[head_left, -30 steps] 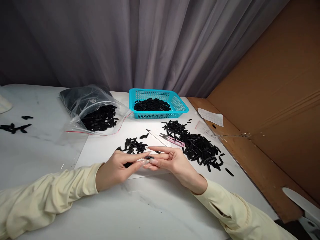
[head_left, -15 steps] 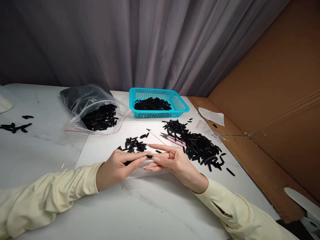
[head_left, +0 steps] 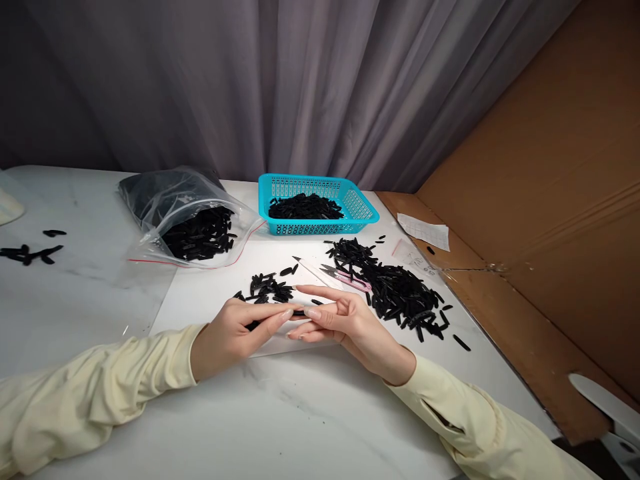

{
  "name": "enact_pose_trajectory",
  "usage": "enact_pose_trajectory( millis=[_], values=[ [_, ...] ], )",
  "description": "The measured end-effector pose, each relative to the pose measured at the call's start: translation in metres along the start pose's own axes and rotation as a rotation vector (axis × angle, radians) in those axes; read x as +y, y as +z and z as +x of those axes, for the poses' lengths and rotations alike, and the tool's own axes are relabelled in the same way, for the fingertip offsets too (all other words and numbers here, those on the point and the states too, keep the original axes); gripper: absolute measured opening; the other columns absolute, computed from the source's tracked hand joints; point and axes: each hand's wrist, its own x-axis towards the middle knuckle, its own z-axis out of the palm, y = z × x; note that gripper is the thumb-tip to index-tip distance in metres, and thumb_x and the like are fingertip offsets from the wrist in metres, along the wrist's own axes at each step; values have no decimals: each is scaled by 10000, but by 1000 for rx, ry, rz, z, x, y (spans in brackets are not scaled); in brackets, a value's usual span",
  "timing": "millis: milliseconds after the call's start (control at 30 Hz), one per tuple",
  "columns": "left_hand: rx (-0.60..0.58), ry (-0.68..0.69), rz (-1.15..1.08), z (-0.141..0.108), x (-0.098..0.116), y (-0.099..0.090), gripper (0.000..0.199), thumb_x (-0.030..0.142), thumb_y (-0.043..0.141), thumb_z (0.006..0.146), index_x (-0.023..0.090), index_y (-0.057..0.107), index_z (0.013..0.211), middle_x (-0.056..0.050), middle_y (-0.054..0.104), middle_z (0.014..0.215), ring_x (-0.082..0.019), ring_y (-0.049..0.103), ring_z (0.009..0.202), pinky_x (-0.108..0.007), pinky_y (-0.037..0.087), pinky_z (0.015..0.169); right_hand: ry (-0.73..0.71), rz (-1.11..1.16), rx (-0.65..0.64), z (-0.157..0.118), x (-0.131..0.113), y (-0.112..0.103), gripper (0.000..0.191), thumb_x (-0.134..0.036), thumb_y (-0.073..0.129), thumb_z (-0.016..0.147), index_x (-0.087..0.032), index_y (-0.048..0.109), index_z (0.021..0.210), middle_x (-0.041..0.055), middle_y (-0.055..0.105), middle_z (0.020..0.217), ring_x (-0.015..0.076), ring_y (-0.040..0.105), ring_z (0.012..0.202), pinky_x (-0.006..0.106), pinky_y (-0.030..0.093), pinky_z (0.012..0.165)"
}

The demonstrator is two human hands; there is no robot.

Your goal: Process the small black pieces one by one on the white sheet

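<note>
Between my fingertips is a small, narrow black piece (head_left: 299,313), mostly covered, so its exact kind does not show. My left hand (head_left: 245,327) pinches its left end between thumb and forefinger. My right hand (head_left: 353,323) grips the other end with thumb and fingers, its index finger stretched out to the left. Just beyond my hands lies a small heap of similar black pieces (head_left: 270,288) on a white sheet. Pink-handled thread snips (head_left: 353,279) and a white tool with a dark pointed tip (head_left: 315,272) rest behind my right hand.
A larger heap of black pieces (head_left: 405,297) spreads at the right. A turquoise basket (head_left: 320,227) and an open zip bag (head_left: 170,200), both holding black pieces, stand at the back. More pieces (head_left: 30,255) lie far left. A cardboard wall (head_left: 540,187) bounds the right side.
Both hands stay in nearly the same place. My fingertips have shifted slightly on the black piece, and a little more of it shows between them.
</note>
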Motion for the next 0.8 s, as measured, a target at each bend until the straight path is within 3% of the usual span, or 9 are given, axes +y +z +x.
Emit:
enact_pose_trajectory(
  millis=[300, 567, 800],
  values=[
    [23, 78, 43, -1, -1, 0, 279, 118, 473, 875, 103, 671, 1071, 31, 616, 510, -33, 289, 342, -143, 261, 326, 21, 29, -32, -1, -1, -1, 452, -179, 619, 823, -148, 496, 1257, 68, 747, 819, 198, 703, 850, 329, 521, 871],
    [56, 130, 107, -4, -3, 1, 266, 138, 469, 888, 98, 669, 1059, 75, 483, 403, -40, 284, 339, -146, 272, 339, 35, 71, -55, 0, 1, -4, 497, -162, 619, 824, -148, 455, 1293, 74, 744, 811, 199, 706, 834, 321, 529, 839],
    [93, 166, 91, -3, -2, 2, 267, 104, 502, 864, 134, 664, 1073, 14, 673, 585, -26, 372, 348, -121, 320, 351, 72, 98, -56, 1, 1, -5, 511, -151, 620, 815, -135, 448, 1296, 76, 742, 789, 195, 713, 792, 277, 551, 730]
  ],
)
